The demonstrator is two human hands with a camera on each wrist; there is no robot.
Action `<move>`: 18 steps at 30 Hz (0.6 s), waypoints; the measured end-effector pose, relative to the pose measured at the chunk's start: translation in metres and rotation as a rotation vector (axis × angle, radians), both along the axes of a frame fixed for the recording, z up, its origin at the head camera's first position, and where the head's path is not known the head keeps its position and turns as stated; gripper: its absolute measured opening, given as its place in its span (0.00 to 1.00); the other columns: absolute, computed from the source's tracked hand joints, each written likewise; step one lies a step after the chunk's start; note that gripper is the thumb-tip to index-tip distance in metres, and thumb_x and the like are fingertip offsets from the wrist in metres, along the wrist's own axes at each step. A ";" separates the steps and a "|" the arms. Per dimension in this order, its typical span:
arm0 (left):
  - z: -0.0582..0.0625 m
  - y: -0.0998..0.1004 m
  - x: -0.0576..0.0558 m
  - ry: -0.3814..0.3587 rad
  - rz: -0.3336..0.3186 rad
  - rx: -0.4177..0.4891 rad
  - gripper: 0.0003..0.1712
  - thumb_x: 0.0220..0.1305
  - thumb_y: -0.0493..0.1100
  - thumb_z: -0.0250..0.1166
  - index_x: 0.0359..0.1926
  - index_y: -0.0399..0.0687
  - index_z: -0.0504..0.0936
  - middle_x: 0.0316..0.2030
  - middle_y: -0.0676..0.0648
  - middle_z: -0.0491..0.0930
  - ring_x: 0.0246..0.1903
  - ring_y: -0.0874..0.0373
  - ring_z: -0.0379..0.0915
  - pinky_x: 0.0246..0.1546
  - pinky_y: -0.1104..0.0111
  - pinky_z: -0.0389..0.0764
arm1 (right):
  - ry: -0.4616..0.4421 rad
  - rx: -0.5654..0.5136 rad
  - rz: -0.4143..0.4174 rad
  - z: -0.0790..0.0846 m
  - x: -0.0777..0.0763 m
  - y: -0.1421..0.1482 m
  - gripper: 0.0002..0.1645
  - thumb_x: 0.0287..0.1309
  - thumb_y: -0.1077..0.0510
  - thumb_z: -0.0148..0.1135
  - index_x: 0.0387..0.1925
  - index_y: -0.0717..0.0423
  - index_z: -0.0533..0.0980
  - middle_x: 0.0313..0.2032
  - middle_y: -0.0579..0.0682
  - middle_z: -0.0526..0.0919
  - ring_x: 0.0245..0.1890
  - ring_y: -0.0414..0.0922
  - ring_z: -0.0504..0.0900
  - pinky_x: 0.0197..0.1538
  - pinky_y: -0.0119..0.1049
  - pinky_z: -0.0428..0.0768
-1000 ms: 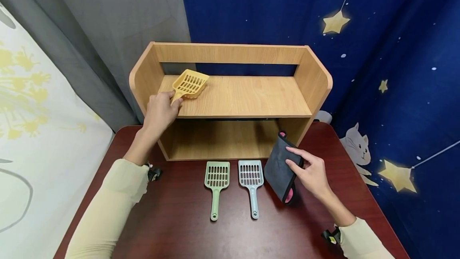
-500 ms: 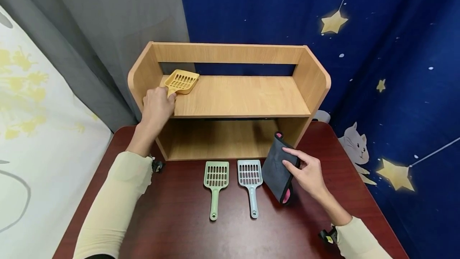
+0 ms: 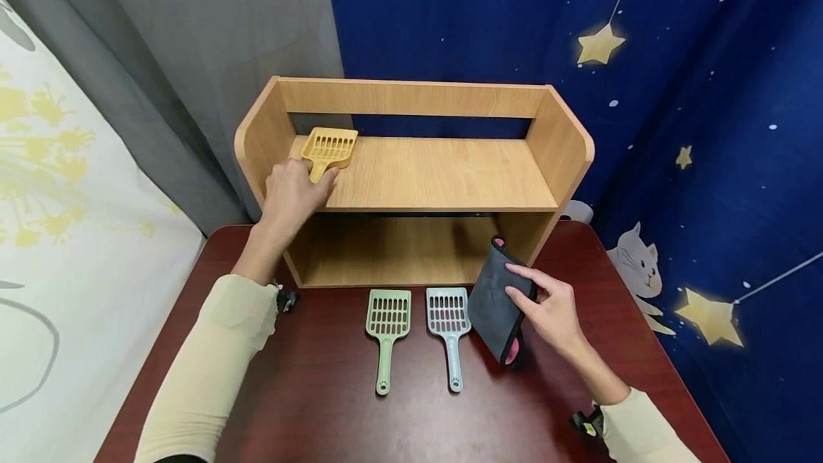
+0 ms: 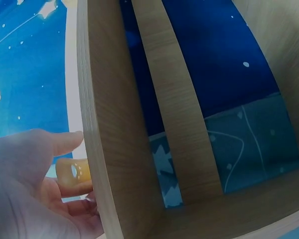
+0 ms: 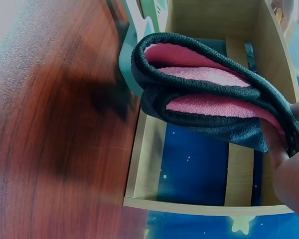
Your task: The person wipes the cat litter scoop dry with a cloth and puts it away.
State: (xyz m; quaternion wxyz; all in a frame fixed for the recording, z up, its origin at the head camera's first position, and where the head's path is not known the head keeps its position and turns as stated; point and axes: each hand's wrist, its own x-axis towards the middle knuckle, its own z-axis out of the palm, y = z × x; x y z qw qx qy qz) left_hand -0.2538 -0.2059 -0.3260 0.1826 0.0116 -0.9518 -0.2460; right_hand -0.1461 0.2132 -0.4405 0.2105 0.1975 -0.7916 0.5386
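Note:
A yellow slotted litter scoop [image 3: 330, 147] lies at the left of the wooden rack's top shelf [image 3: 437, 170]. My left hand [image 3: 292, 195] is at its handle; in the left wrist view the thumb stands apart above the handle [image 4: 72, 174] and the fingers lie below it. My right hand [image 3: 553, 309] pinches a folded dark grey cloth [image 3: 498, 302] by its right edge, in front of the rack's right side. The right wrist view shows the cloth's pink fleecy inner side [image 5: 209, 105] and black edging. A green litter scoop [image 3: 388, 316] and a pale blue one [image 3: 449, 313] lie side by side on the table.
The two-tier wooden rack [image 3: 411, 97] stands at the back of the dark red table [image 3: 308, 391]. Behind it hang a grey curtain [image 3: 218, 34] and a blue star-patterned curtain [image 3: 489, 13]. The lower shelf [image 3: 398, 249] faces the two scoops.
The yellow scoop has moved left and settled onto the top shelf. My left thumb has spread away from its handle. The right hand and cloth have barely shifted.

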 end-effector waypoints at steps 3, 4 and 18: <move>0.000 0.000 0.003 0.010 -0.009 -0.003 0.29 0.75 0.58 0.63 0.26 0.38 0.73 0.24 0.45 0.63 0.25 0.48 0.65 0.25 0.61 0.63 | 0.006 0.013 0.001 0.003 -0.001 0.000 0.23 0.50 0.80 0.73 0.51 0.69 0.86 0.41 0.67 0.89 0.21 0.33 0.80 0.29 0.22 0.80; 0.000 0.000 0.005 0.016 -0.009 -0.006 0.29 0.75 0.58 0.63 0.28 0.37 0.75 0.24 0.44 0.64 0.26 0.47 0.65 0.26 0.61 0.63 | 0.009 0.019 -0.001 0.004 -0.001 -0.001 0.23 0.50 0.80 0.73 0.51 0.69 0.86 0.41 0.67 0.89 0.21 0.33 0.80 0.29 0.22 0.80; -0.002 0.009 0.042 0.429 -0.103 -0.163 0.33 0.68 0.56 0.74 0.59 0.30 0.85 0.48 0.30 0.82 0.48 0.34 0.77 0.45 0.42 0.79 | 0.023 0.078 0.009 0.011 -0.006 0.002 0.24 0.51 0.80 0.74 0.52 0.69 0.86 0.42 0.67 0.89 0.27 0.37 0.83 0.31 0.22 0.81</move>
